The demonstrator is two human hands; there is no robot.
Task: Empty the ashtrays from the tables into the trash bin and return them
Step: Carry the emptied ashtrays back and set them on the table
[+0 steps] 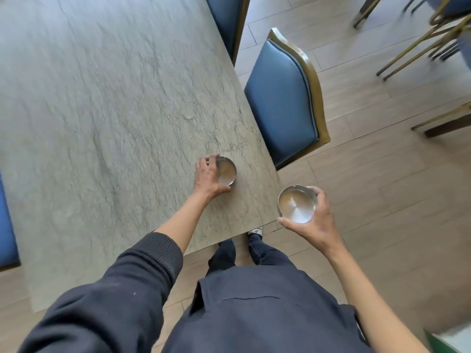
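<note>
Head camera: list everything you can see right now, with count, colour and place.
Ashtrays: 2, shiny metal, both look empty; one at the table's near right corner under the left hand, the other held out over the floor beyond the table's corner.
Table: 1, grey-green stone-look top, fills the left of the view.
Chairs: 2 blue padded with gold-coloured frames, along the table's right side; the nearer, the farther cut by the top edge.
Other furniture legs: count unclear, gold-coloured, top right.
Floor: light wood-look planks.
Left hand: grips the ashtray on the table.
Right hand: holds the second ashtray by its rim.
</note>
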